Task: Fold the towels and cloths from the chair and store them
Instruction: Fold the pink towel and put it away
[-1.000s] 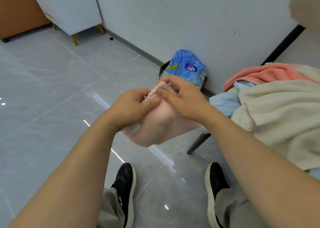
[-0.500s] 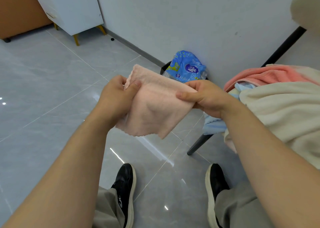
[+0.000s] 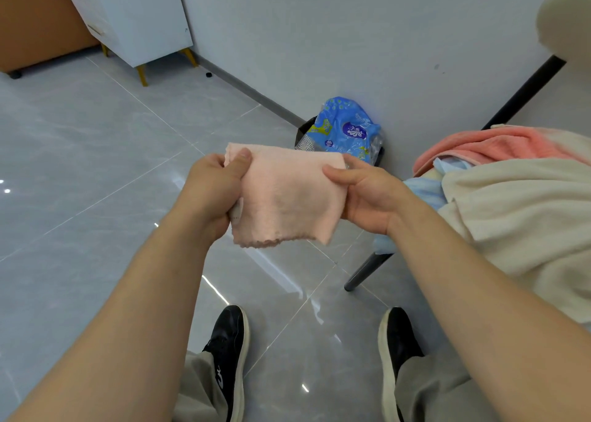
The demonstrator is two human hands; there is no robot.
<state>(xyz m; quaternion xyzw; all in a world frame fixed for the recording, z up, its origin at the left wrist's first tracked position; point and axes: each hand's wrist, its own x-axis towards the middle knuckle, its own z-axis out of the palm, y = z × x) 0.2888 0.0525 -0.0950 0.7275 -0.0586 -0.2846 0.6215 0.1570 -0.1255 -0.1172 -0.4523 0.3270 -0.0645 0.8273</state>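
I hold a small pale pink cloth point(image 3: 284, 197) folded and stretched flat in the air over the floor. My left hand point(image 3: 211, 191) grips its left edge with the thumb on top. My right hand point(image 3: 364, 194) pinches its right edge. On the chair point(image 3: 367, 269) to the right lies a heap of laundry: a large cream towel point(image 3: 518, 210), a coral pink towel point(image 3: 489, 148) behind it and a light blue cloth point(image 3: 425, 191) at the heap's left side.
A black bin point(image 3: 303, 133) with a blue plastic pack point(image 3: 348, 130) in it stands by the grey wall. A white cabinet point(image 3: 128, 15) on gold legs stands at the back left. My two black shoes point(image 3: 228, 345) stand on the glossy grey tile floor.
My hands were together on the bunched pink cloth a second ago. They have moved apart and spread it into a flat folded rectangle.
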